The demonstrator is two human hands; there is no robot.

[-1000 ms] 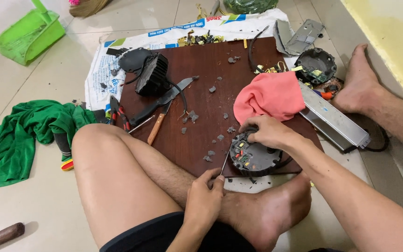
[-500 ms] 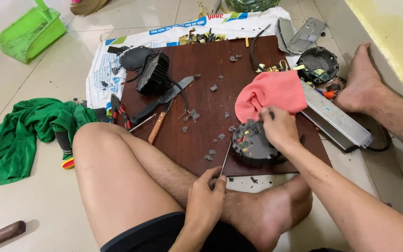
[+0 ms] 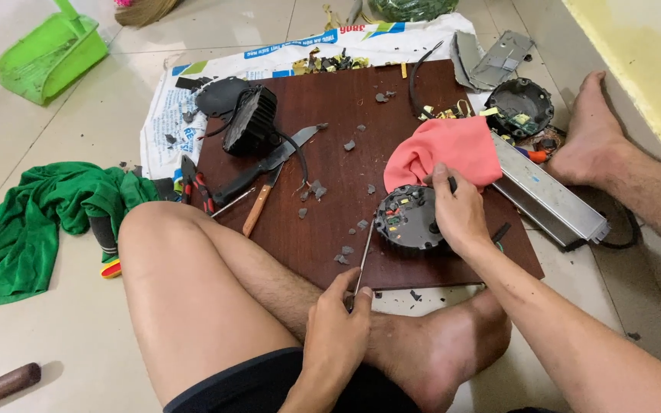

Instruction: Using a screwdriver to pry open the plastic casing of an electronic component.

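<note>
Your right hand point(image 3: 459, 210) grips the round black lamp unit point(image 3: 407, 218) from its right side, fingers curled over its rim, and pins it to the brown board point(image 3: 346, 99) near the board's front edge. Your left hand point(image 3: 338, 329) is closed on the lower end of a thin metal rod point(image 3: 363, 260); its tip meets the unit's left rim.

Status, as judged from the layout:
- The unit's face is open; coloured components show inside, so the cover stage appears done.
- Grey chips point(image 3: 315, 190) lie scattered across the board, which suggests that prying or scraping is well advanced.
- A second lamp point(image 3: 250, 121) stands on edge at the rear left, and an opened housing point(image 3: 519, 107) lies off the board at the right.
- The unit's inner parts remain in place; removal looks unfinished.

A pink cloth point(image 3: 445, 149) touches the unit's rear. A knife point(image 3: 265, 164) and pliers point(image 3: 193, 183) lie unused at the left.
</note>
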